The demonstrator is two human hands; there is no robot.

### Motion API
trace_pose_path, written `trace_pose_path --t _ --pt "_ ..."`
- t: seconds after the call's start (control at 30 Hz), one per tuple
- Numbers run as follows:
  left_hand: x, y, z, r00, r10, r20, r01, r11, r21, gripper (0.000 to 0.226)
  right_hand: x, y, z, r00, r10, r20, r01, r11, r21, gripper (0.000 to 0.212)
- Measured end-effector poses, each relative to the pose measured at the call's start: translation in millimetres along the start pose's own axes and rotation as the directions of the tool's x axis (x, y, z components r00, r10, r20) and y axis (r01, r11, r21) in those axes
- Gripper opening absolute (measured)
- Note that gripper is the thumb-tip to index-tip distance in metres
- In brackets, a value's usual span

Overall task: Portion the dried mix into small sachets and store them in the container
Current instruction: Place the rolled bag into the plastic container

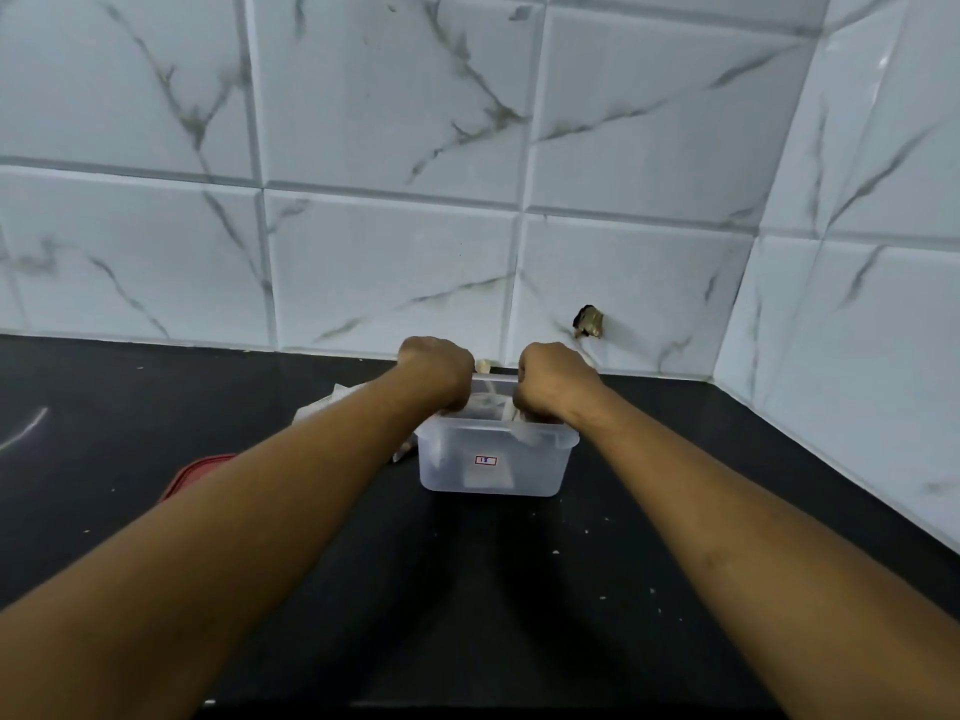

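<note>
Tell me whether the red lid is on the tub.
No, the red lid lies on the counter left of the open tub.

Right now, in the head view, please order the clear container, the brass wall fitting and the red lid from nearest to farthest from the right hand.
1. clear container: directly under the right hand.
2. brass wall fitting: on the tiles just behind the hand.
3. red lid: far off on the left side.
</note>
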State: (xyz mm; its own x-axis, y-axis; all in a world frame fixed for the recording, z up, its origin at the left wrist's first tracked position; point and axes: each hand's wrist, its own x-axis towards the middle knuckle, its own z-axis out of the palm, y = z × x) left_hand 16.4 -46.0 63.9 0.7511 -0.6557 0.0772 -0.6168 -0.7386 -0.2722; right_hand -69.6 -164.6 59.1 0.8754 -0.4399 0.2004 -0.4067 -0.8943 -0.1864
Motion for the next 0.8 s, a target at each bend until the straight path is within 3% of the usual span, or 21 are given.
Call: trace_pose_path --t 0.13,0.3,0.37,0.43,0.5,0.6,0.8 --pt "7.6 8.2 13.2 0.998 0.067 0.002 -0.067 0.992 0.106 0.022 -1.2 -5.7 7.4 0.993 -0.080 0.092 0.092 0.986 -0.139 0.017" --pt "11.2 5.3 15.0 0.992 0.113 -0.047 -0.104 0.981 0.165 0.022 6.3 -5.4 5.5 0.981 -0.077 0.177 0.104 0.983 -0.150 0.025" --pt "13.4 2.8 13.1 0.987 0.131 -0.092 -0.118 0.984 0.137 0.022 7.0 -4.4 1.6 0.977 -0.067 0.201 0.096 0.986 -0.135 0.037" --pt "16.1 -2.1 8.6 0.987 0.126 -0.104 -0.126 0.992 0.005 0.025 8.3 -2.7 -3.3 0.977 -0.053 0.207 0.076 0.991 -0.107 0.032" --pt "19.1 -5.6 2.7 0.992 0.117 -0.044 -0.123 0.976 -0.178 0.019 12.4 -0.8 -7.1 0.980 -0.039 0.197 0.047 0.998 -0.039 0.018" --pt "23.9 -0.8 0.8 0.979 0.137 0.154 -0.082 0.945 -0.316 0.014 15.2 -0.7 -6.7 0.965 -0.041 0.259 0.037 0.999 0.018 0.018" --pt "31.5 13.7 11.8 0.953 0.174 0.246 -0.131 0.975 -0.180 0.021 16.9 -2.9 2.3 0.914 -0.055 0.401 0.109 0.988 -0.113 0.019"
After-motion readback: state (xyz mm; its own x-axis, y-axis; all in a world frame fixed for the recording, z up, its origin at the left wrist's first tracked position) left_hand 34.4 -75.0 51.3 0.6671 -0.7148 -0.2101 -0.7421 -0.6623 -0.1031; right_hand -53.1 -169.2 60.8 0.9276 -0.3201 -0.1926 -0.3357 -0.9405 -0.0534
